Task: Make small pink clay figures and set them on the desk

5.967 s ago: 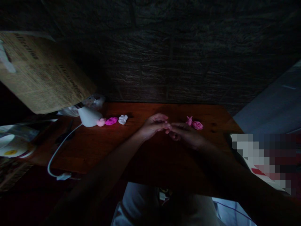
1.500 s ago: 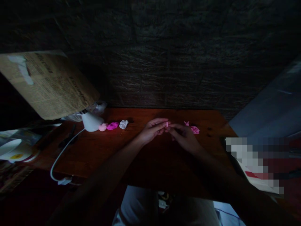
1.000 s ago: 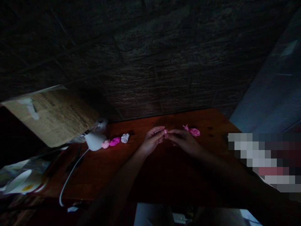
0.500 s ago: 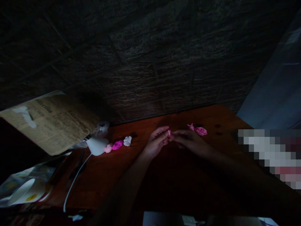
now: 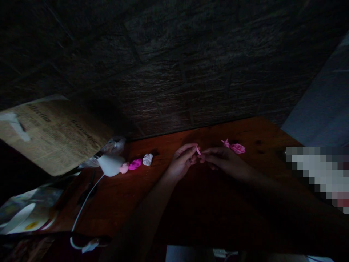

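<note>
My left hand (image 5: 183, 160) pinches a small pink strip of what looks like modelling clay (image 5: 198, 150) between thumb and fingers, above the table. From the other side, my right hand (image 5: 221, 158) has its thumb and forefinger closed at the strip's lower end. Beyond the right hand lie a pink flower-like piece (image 5: 238, 148) and a smaller pink piece (image 5: 225, 143) beside it. Left of my hands sit a white lump (image 5: 147, 159), a bright magenta lump (image 5: 135, 164) and a pale pink lump (image 5: 124, 167) in a row.
A white cone-shaped object (image 5: 111, 165) with a white cable (image 5: 84, 205) stands next to the lumps. Behind it is a brown printed box (image 5: 60, 134). A paper cup (image 5: 27, 220) lies at lower left. The wooden table (image 5: 136, 200) meets a dark brick wall (image 5: 163, 80).
The pink strip shows more of its length between my fingers, and my right fingertips have drawn slightly away from the left ones. The view has shifted a little.
</note>
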Demonstrator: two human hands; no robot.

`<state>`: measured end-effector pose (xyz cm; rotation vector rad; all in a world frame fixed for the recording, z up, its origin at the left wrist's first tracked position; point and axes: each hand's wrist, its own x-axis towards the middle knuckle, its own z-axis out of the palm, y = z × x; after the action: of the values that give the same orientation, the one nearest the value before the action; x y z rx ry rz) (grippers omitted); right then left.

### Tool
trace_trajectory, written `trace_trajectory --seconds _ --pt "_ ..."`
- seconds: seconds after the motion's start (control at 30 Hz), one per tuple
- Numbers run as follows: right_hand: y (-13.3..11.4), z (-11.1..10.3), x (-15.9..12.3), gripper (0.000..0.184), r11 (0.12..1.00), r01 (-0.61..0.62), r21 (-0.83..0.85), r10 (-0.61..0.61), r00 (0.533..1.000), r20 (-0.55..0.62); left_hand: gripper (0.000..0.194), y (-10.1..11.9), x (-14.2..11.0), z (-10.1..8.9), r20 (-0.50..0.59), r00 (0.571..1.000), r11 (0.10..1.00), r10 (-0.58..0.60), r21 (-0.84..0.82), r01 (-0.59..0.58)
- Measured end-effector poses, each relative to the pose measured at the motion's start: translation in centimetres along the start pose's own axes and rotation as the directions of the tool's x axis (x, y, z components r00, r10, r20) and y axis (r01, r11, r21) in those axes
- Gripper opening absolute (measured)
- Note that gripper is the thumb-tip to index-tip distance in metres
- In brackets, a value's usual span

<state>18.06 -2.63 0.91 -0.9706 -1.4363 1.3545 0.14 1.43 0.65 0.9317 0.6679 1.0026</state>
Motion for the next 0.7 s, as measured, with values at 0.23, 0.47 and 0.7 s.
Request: trace_trajectory --seconds 0.23,0.47,0.7 --pt "-0.27 0.19 -0.18 0.041 0.999 0.024 -0.038 -0.024 1.000 -0.008 0.034 -0.09 0.20 -0.19 0.035 0.999 0.998 -0.018 0.058 0.016" --pt "-0.43 0.31 -0.15 0.047 1.000 -0.026 -0.017 0.025 1.000 -0.008 0.039 0.13 -0.03 -0.05 0.016 0.999 0.998 -0.051 0.037 0.051" --pt "0.11 0.05 -0.08 0.039 1.000 0.000 -0.015 0.000 1.000 0.011 0.028 -0.11 -0.03 -0.05 0.058 0.998 0.998 -0.014 0.069 0.010"
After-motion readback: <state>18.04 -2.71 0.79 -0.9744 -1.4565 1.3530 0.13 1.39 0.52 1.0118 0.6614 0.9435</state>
